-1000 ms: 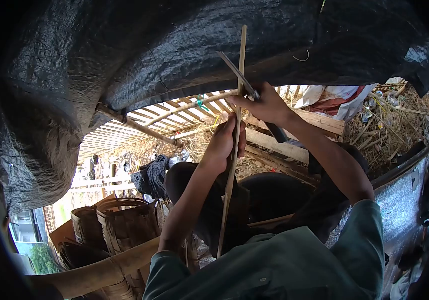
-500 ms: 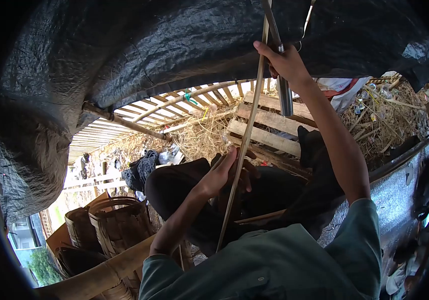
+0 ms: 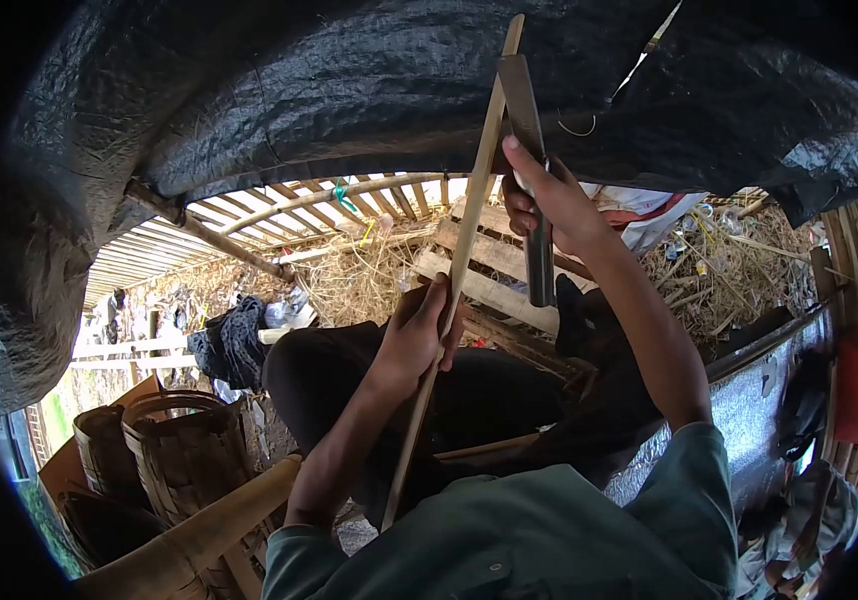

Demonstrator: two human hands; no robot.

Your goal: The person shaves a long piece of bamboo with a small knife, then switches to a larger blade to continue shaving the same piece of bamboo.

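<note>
Both hands closed, right hand [image 3: 552, 205] above left hand [image 3: 421, 335].

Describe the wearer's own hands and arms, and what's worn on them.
Left hand and right hand are both bare: no gloves, and no watch or bracelet shows at either wrist. The forearms are uncovered. The left sleeve and right sleeve are plain dark green, short, ending near the elbows.

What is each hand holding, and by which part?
The left hand grips the long strip partway along; the right hand holds the knife by its handle, near the blade.
</note>
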